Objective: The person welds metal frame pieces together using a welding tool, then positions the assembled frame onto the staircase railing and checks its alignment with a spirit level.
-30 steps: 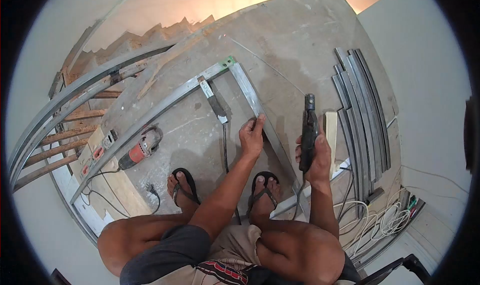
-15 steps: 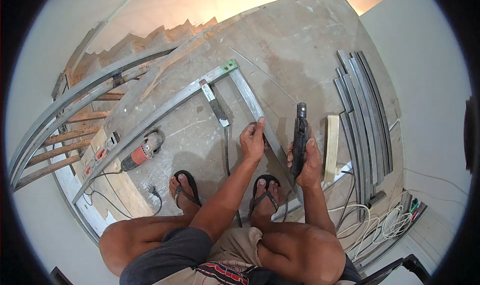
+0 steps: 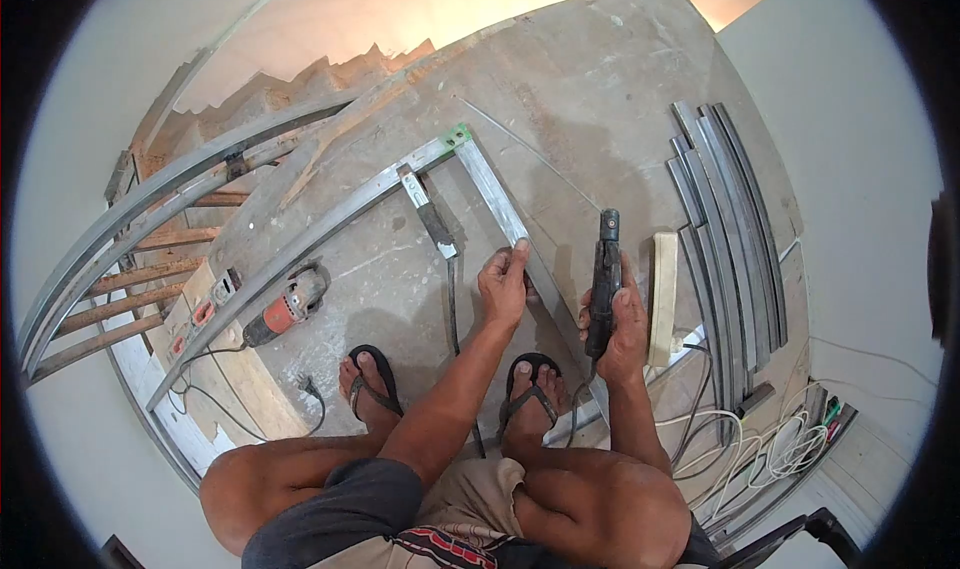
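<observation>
My right hand (image 3: 624,324) is wrapped round a black welding electrode holder (image 3: 603,294). From its jaw a thin welding rod (image 3: 530,151) points up and left over the floor. My left hand (image 3: 504,287) grips the right-hand bar of a metal frame (image 3: 497,197), fingers closed at the bar's edge. Green marking covers the frame's far corner (image 3: 456,137). An earth clamp (image 3: 428,214) with a dark cable sits against the long bar (image 3: 320,224), left of that corner. The rod's tip lies near the corner in view; I cannot tell its height.
An angle grinder (image 3: 285,309) and a spirit level (image 3: 208,309) lie at left, beside a curved metal railing (image 3: 180,159). Several metal tubes (image 3: 735,239) are stacked at right, near a cream-coloured block (image 3: 663,299) and coiled cables (image 3: 790,449). My sandalled feet (image 3: 530,394) stand close to the frame.
My right hand and the electrode holder have shifted very slightly right and down. The frame's corner sits a touch lower and further left. My left hand has kept its grip.
</observation>
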`<action>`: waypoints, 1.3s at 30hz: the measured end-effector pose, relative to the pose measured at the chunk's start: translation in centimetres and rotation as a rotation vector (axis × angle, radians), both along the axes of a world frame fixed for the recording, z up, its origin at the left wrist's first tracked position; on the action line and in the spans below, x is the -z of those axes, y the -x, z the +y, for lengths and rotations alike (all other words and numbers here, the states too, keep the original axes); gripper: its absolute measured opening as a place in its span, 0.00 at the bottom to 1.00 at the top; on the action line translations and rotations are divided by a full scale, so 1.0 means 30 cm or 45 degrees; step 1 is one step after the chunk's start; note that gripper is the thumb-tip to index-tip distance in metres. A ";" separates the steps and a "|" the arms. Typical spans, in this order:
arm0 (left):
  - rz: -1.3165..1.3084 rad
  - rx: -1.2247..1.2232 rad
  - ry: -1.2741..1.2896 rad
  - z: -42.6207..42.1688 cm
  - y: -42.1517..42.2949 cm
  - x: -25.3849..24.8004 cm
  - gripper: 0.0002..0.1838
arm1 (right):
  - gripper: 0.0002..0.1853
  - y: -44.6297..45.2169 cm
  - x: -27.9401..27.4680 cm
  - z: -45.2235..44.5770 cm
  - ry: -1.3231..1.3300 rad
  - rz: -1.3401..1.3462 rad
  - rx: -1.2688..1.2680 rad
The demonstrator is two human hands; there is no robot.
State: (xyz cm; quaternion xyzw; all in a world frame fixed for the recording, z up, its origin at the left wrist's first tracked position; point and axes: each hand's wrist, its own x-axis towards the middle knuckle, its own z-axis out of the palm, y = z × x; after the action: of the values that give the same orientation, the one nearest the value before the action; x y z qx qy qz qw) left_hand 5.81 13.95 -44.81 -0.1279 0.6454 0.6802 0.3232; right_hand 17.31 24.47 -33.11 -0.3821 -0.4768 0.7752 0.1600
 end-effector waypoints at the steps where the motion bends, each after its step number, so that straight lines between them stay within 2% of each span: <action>1: 0.015 0.001 0.005 0.000 0.000 -0.002 0.21 | 0.45 0.000 -0.001 -0.002 -0.001 0.002 0.000; 4: 0.045 0.013 0.005 0.000 0.005 -0.026 0.22 | 0.49 0.012 -0.003 -0.014 -0.001 -0.007 0.056; 6: 0.056 0.026 0.002 -0.002 0.003 -0.021 0.22 | 0.44 0.019 0.005 -0.023 0.026 0.132 0.134; 7: 0.055 0.022 0.015 -0.002 0.002 -0.009 0.22 | 0.44 0.013 0.030 -0.024 0.026 0.132 0.134; 9: 0.053 0.016 0.032 0.001 0.007 -0.028 0.22 | 0.34 0.011 0.081 -0.030 -0.103 0.064 0.054; 10: 0.013 0.004 0.010 0.004 0.006 -0.039 0.22 | 0.34 0.006 0.097 -0.031 -0.101 0.064 0.053; 12: -0.026 -0.007 -0.011 0.009 0.007 -0.046 0.22 | 0.25 0.024 0.098 -0.035 -0.157 -0.386 0.021; 16: -0.011 -0.018 0.010 0.010 0.006 -0.025 0.22 | 0.21 0.004 0.161 -0.024 -0.138 -0.449 -0.007; 18: -0.007 -0.013 0.033 0.008 0.007 -0.034 0.22 | 0.19 -0.014 0.191 -0.007 -0.292 -0.563 -0.131; 21: -0.024 0.000 0.030 0.009 0.007 -0.037 0.22 | 0.21 -0.014 0.213 0.005 -0.153 -0.464 -0.117; 27: -0.018 -0.013 0.018 0.012 0.012 -0.045 0.22 | 0.24 -0.015 0.234 -0.002 -0.157 -0.420 -0.121; 39: 0.014 0.015 0.093 0.005 0.007 -0.020 0.21 | 0.20 -0.004 0.208 -0.010 -0.201 -0.462 -0.178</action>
State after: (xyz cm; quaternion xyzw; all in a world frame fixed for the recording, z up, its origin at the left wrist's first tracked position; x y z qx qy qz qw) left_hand 5.59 14.09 -44.20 -0.1322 0.6721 0.6551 0.3188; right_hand 17.43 24.18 -39.35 -0.4679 -0.5824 0.6631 0.0467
